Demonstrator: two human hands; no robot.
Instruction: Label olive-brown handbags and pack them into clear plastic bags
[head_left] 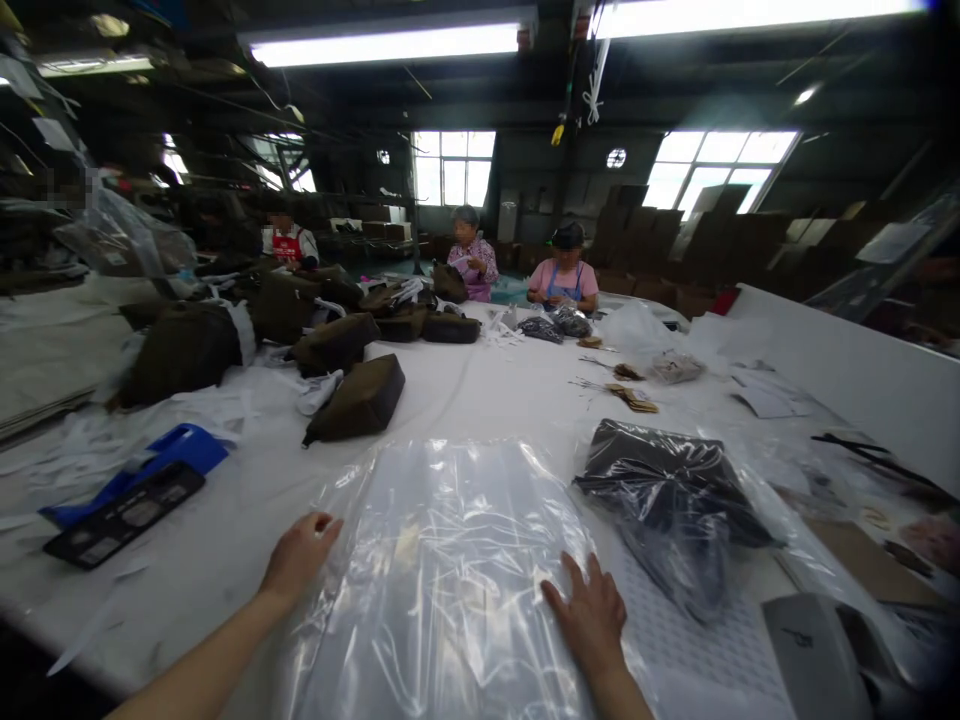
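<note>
A large stack of clear plastic bags [457, 590] lies flat on the white table in front of me, shiny and wrinkled. At its left edge is my left hand [296, 560], its fingers curled in and closed on the plastic. My right hand [591, 612] rests on the right side of the plastic with its fingers spread. Just beyond that hand lies a dark item wrapped in clear plastic [675, 490].
Dark brown fabric bags [360, 398] are heaped at the left and back. A blue object [161, 455] and a black tray-like piece [127, 512] lie at left. A grey device [814, 655] stands front right. Two people [566, 280] work across the white table [480, 400].
</note>
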